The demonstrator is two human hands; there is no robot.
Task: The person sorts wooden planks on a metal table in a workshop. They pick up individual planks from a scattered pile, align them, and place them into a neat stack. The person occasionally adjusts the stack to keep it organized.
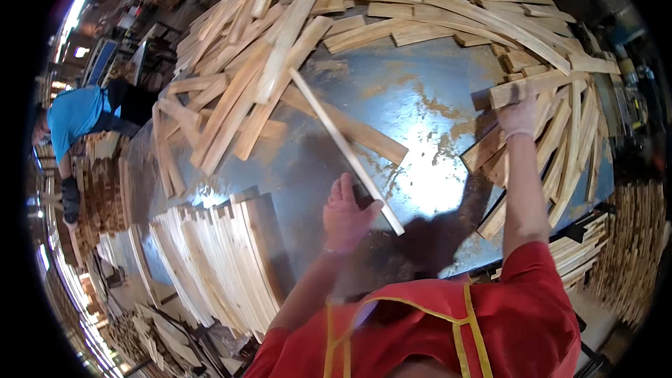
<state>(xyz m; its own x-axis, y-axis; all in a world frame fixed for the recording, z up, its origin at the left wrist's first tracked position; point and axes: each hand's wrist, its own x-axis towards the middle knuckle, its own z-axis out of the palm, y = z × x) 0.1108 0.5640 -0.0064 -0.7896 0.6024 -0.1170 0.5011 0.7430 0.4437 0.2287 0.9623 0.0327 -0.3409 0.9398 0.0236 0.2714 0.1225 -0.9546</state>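
Observation:
My left hand [347, 215] is over the near middle of the metal table [308, 161], fingers stretched and thumb spread. Beside the thumb a thin pale wooden strip [343, 145] lies slantwise; whether they touch, I cannot tell. Out to the right, my right hand [518, 117] is closed on the near edge of a short wooden board [539, 87] at the top of the right-hand heap. Its fingertips are partly hidden by the board. A flat brown board [353, 133] rests on the table behind the strip.
Loose boards [280, 49] pile up at the far left and back, and more boards [560, 147] heap at the right. A row of pale strips [217, 259] stands at the near left. A person in a blue shirt [77, 119] bends by stacked wood [101, 196] further left.

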